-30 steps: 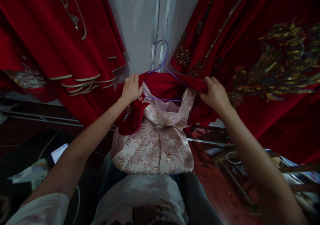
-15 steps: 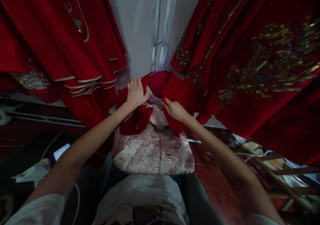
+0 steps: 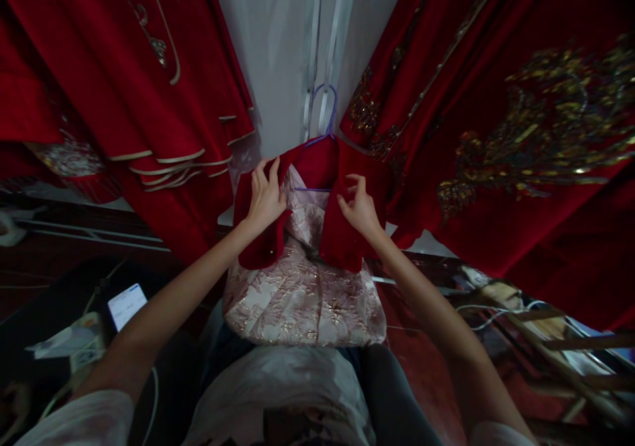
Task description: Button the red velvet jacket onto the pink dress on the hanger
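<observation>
A small red velvet jacket point(image 3: 341, 246) hangs on a purple hanger point(image 3: 331, 112), its front parted. Inside it is a shiny pale pink and gold brocade dress point(image 3: 305, 300), with its skirt spread towards my lap. My left hand point(image 3: 266, 198) rests on the jacket's left front near the inner edge, fingers spread. On the opposite front panel, my right hand point(image 3: 361, 208) has its fingers bent and apart, with a gap between thumb and forefinger. The hanger's lower bar shows across the neck opening.
Red embroidered garments hang on the left point(image 3: 169, 128) and right point(image 3: 496, 168). Two metal rails point(image 3: 325, 49) run behind the hanger. At lower left lie a phone point(image 3: 127, 306) and a power strip point(image 3: 86, 347); a wooden rack point(image 3: 570, 366) with cables stands at lower right.
My right hand has let go of the jacket's edge and moved right and up. The jacket fronts now lie flatter and show more brocade between them. My left hand has shifted slightly left.
</observation>
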Demonstrator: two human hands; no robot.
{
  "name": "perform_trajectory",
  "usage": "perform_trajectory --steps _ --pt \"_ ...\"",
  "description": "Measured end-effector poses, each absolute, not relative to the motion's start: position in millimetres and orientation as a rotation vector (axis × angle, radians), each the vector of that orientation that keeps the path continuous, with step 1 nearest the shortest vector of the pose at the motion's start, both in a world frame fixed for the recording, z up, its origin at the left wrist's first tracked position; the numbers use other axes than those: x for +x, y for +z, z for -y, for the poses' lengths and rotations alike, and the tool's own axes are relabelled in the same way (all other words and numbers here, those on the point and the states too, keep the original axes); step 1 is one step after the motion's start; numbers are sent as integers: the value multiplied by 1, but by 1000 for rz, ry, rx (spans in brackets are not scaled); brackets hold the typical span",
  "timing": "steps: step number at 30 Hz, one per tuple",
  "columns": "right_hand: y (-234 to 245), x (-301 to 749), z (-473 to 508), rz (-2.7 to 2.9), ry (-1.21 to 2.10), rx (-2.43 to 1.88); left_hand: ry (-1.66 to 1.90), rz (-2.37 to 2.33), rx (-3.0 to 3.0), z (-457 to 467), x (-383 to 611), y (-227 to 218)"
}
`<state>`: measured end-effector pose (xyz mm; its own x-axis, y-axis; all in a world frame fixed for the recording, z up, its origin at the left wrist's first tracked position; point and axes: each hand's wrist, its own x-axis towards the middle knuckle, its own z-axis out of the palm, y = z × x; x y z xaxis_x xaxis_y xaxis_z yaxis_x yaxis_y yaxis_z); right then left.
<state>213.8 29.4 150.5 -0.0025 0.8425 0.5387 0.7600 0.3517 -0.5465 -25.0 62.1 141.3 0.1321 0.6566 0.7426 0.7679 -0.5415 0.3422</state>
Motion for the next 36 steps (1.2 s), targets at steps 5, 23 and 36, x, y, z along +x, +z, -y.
perform_trajectory --steps 5,23,36 --pt "156 219 -30 1843 114 -1225 -1517 1489 -2289 -31 -18 93" --pt "156 175 -21 1844 503 -855 -2623 1242 -2752 -35 2 127" --pt "148 179 -19 1815 619 -827 -2723 1206 -2569 -32 3 120"
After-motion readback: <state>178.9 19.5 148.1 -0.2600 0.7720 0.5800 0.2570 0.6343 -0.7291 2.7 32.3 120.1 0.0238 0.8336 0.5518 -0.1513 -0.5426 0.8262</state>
